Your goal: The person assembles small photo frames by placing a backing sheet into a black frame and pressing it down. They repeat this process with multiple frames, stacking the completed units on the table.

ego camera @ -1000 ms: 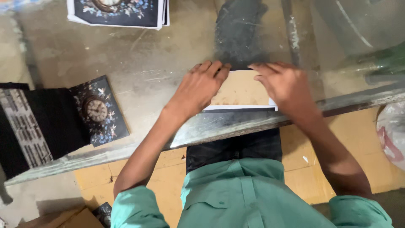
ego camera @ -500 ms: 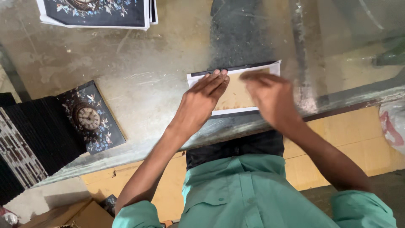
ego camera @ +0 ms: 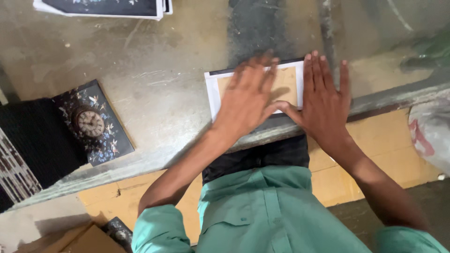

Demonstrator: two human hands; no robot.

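— Cardboard-faced panel [ego camera: 288, 84], tan with a white border and a dark top edge: that is what our fingers lie on. Do we grip it?

— No. Our left hand [ego camera: 246, 100] lies flat on its middle, fingers stretched forward and close together, a little blurred. Our right hand [ego camera: 323, 100] is pressed flat on its right end, fingers straight and slightly spread, thumb pointing left until it meets the left hand. Neither hand closes around anything.

— And where does the panel sit?

— On the glass tabletop [ego camera: 159, 84], near the front edge, straight ahead of our body. Its left border shows white beside our left hand; most of the tan face is under our palms.

— What lies farther out?

— To the left, well apart from the panel, we see a dark floral plaque with a small clock dial [ego camera: 93, 124], tilted, resting on the same tabletop. Just left of it is a black ribbed mat [ego camera: 33, 140]. At the top edge, a stack of dark prints with white borders [ego camera: 103, 7] lies partly out of view.

— And below the table?

— Our green shirt [ego camera: 262, 211] and the yellow floor tiles [ego camera: 375, 154]. At the far right, a whitish bag with red marks [ego camera: 431, 136] sits beside the table edge.
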